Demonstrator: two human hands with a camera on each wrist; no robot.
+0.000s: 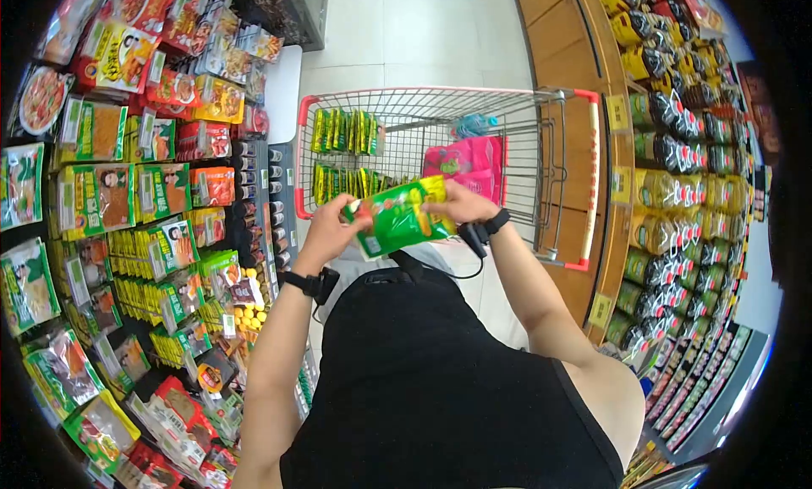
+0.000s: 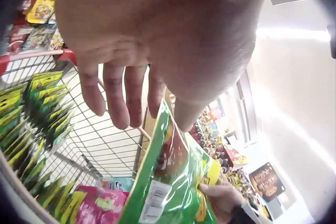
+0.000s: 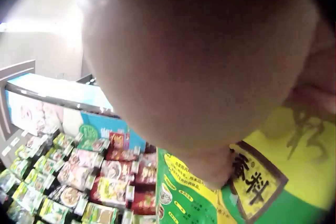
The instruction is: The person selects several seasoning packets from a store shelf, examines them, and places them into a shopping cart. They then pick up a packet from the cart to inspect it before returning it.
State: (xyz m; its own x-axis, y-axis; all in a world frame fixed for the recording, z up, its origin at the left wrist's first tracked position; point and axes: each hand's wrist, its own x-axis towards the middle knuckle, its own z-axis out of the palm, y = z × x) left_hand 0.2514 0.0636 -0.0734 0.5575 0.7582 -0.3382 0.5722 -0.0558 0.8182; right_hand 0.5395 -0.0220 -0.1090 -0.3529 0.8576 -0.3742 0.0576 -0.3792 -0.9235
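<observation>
A green and yellow packet (image 1: 397, 221) is held between both hands over the near side of the cart. The left hand (image 1: 331, 231) pinches its left edge between thumb and fingers. On the packet's right end, the right hand (image 1: 463, 205) grips with the thumb on top. In the left wrist view the packet (image 2: 178, 182) shows a white barcode label, with the left hand (image 2: 157, 50) at its upper corner. Part of the packet (image 3: 262, 176) lies under the right hand (image 3: 205, 66) in the right wrist view.
The cart (image 1: 423, 94) holds rows of green-yellow packets (image 1: 345, 132), a pink package (image 1: 463, 161) and a blue item (image 1: 475, 125). Packaged goods (image 1: 97, 197) hang on the left; bottles (image 1: 668, 193) line the right shelves.
</observation>
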